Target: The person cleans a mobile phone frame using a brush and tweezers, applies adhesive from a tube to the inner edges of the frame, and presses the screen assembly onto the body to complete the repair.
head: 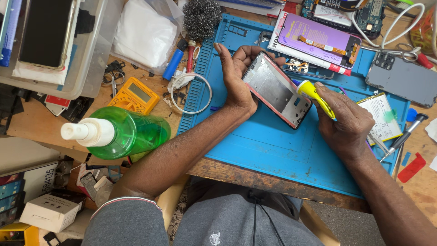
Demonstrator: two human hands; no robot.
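Phone frame [276, 89], red-edged with a bare grey metal inside, is held tilted above the blue work mat [273, 146], gripped along its upper edge by the left hand [236, 77], whose fingers are curled over the far end while the thumb side is pressed against the near long edge. A small yellow glue tube [315, 96] is clamped in the right hand [346, 125], its tip being set against the right edge of the frame, just where the two hands come nearest each other. The hands are kept apart, each closed on its own thing.

Just beyond the right hand, a battery [382, 116] with a white label is laid on the mat, and a screwdriver [405, 134] with a black handle is seen to its right. Beyond the frame, a purple flat package [314, 38] is placed at the far edge of the mat, with a grey phone back [403, 79] to the right of it. Left of the left hand, a loop of white cable [191, 93] is lying at the mat's ribbed edge, and further left a yellow multimeter [135, 95] is set on the wooden desk [36, 123]. A green spray bottle [120, 132] with a white nozzle is lying on its side near the left forearm. A ball of steel wool [201, 17] is seen well beyond the left hand.
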